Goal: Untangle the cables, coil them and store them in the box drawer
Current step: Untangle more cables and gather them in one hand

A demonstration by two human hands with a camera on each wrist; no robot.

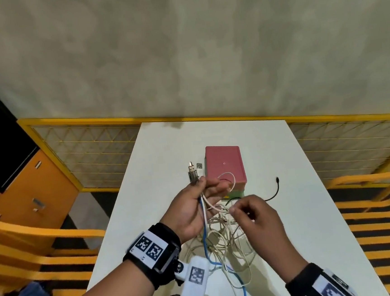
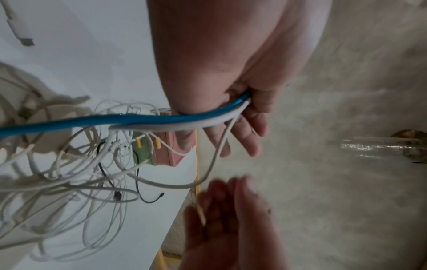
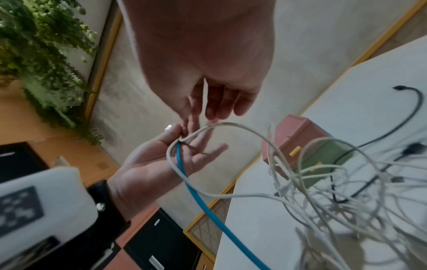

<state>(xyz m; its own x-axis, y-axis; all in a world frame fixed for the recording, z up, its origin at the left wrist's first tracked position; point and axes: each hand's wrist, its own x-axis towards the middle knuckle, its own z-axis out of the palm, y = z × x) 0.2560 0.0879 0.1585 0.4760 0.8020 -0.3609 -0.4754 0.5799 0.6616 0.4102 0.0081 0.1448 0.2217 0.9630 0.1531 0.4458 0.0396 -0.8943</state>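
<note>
- A tangle of thin white cables (image 1: 223,239) lies heaped on the near half of a white table (image 1: 312,208), partly lifted off the surface by 2 hands.
- A blue cable (image 1: 205,236) and a thicker white cable (image 2: 161,126) run side by side out of the tangle and up into the left hand.
- A thin black cable (image 1: 272,194) curves away from the heap on the right, its small plug end resting on the table.
- Just beyond the tangle stands the pink box (image 1: 224,163), with a green drawer front (image 3: 323,155) carrying yellow handles. The drawer looks pushed in; what is inside it cannot be seen.
- The left hand (image 1: 194,209) is raised palm up, thumb and fingers curled round the blue and white cables. Metal USB plugs (image 1: 192,171) stick up above its fingers, and a thin white loop (image 1: 228,180) arches over its fingertips.
- The right hand (image 1: 254,215) hovers just right of the left, above the tangle, finger and thumb tips brought together on a thin white strand (image 3: 205,95).
- The 2 hands are close but not touching.
- Each wrist carries a black band (image 1: 164,245) with checkered markers.
- Yellow railings (image 1: 80,120) border the table.
</note>
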